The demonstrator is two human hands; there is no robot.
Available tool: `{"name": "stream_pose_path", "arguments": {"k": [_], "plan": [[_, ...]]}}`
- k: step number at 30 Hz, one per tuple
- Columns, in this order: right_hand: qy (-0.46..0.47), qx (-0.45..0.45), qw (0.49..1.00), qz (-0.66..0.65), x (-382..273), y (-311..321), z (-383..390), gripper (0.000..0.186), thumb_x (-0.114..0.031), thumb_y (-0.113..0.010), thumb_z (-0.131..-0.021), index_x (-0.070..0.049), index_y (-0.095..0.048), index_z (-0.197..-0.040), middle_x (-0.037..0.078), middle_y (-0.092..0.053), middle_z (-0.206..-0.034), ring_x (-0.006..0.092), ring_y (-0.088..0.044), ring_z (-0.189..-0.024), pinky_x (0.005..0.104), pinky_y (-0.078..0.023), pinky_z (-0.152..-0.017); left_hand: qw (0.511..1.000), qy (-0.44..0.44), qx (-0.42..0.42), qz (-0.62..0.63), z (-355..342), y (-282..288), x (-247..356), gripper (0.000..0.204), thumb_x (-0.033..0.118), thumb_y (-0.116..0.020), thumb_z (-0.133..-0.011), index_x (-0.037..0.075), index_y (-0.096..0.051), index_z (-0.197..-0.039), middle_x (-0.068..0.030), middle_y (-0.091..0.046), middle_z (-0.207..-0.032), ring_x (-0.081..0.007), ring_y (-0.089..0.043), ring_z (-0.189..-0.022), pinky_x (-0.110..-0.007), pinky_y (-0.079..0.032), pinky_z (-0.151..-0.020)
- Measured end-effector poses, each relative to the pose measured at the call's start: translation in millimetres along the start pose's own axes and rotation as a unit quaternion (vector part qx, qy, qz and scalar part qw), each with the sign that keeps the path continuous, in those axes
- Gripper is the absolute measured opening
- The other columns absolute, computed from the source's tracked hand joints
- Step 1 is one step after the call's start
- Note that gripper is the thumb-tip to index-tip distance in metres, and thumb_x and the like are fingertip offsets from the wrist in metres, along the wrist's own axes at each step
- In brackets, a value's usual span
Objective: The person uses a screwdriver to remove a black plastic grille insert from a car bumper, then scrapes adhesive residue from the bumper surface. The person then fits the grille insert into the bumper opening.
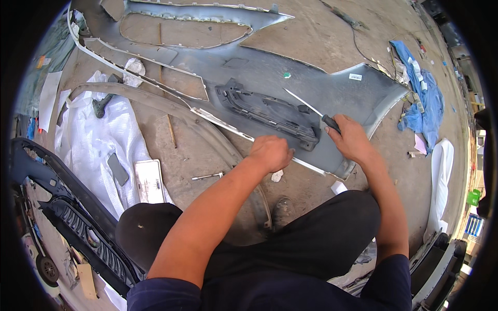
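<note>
The right hand (351, 139) closes its grip on a screwdriver (311, 109), prying at the bumper's black grille insert (264, 111) while the left hand (270, 153), fisted on nothing visible, presses the bumper (332, 85) edge; next calls for steady leverage.

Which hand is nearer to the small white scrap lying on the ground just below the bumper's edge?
Left. The left hand is fisted on the bumper edge just above the white scrap. The right hand, gripping a screwdriver, sits farther off to the right.
</note>
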State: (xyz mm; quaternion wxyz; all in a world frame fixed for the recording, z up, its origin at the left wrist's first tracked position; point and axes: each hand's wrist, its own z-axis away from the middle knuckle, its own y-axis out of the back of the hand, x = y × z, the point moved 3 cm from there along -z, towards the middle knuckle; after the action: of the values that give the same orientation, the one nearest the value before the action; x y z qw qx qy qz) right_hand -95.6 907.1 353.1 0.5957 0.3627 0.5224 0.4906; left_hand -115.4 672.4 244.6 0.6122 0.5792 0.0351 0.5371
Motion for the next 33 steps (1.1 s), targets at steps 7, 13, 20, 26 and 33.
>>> {"name": "stream_pose_path", "arguments": {"k": [7,13,20,26,33], "plan": [[-0.054,-0.106,0.991,-0.066,8,-37,1,0.035,-0.03,-0.065,-0.111,0.004,-0.059,-0.111,0.029,-0.072,-0.094,0.0515,-0.07,-0.09,0.0575,-0.055,-0.082,0.966,0.171,0.122,0.153,-23,-10,-44,0.042,0.031,-0.064,-0.1,-0.001,-0.076,-0.126,-0.0284,-0.077,-0.127,-0.0446,-0.075,-0.119,-0.052,-0.057,-0.104],[-0.157,-0.202,0.929,-0.267,5,-46,4,0.035,-0.03,-0.061,-0.115,0.004,-0.059,-0.11,0.012,-0.07,-0.082,0.0222,-0.074,-0.071,0.0395,-0.058,-0.058,0.498,0.418,0.124,0.75,-49,-20,-63,0.077,0.021,-0.062,-0.106,0.008,-0.03,-0.174,-0.0226,-0.021,-0.183,-0.0486,-0.026,-0.165,-0.075,-0.03,-0.127],[-0.155,-0.25,0.891,-0.345,7,-63,8,0.033,-0.029,-0.061,-0.115,0.003,-0.06,-0.108,0.009,-0.07,-0.086,0.0187,-0.071,-0.067,0.0365,-0.057,-0.056,0.411,0.398,0.202,0.795,-54,-50,-67,0.061,0.029,-0.062,-0.107,0.007,-0.047,-0.161,-0.0223,-0.043,-0.166,-0.0421,-0.044,-0.152,-0.06,-0.037,-0.129],[-0.127,-0.26,0.883,-0.371,13,-65,6,0.03,-0.03,-0.064,-0.114,0.0,-0.063,-0.11,0.005,-0.066,-0.083,0.0147,-0.065,-0.063,0.0332,-0.055,-0.054,0.36,0.395,0.203,0.821,-42,-59,-76,0.068,0.048,-0.05,-0.114,-0.005,-0.047,-0.156,-0.0235,-0.051,-0.159,-0.0385,-0.048,-0.148,-0.055,-0.037,-0.129],[-0.132,-0.315,0.884,-0.318,17,-76,8,0.03,-0.031,-0.066,-0.113,-0.002,-0.068,-0.121,0.004,-0.068,-0.085,0.0135,-0.064,-0.065,0.0316,-0.052,-0.054,0.353,0.351,0.209,0.841,-29,-58,-63,0.084,0.057,-0.039,-0.118,-0.017,-0.038,-0.158,-0.0294,-0.048,-0.16,-0.0422,-0.048,-0.149,-0.055,-0.038,-0.129]]}}
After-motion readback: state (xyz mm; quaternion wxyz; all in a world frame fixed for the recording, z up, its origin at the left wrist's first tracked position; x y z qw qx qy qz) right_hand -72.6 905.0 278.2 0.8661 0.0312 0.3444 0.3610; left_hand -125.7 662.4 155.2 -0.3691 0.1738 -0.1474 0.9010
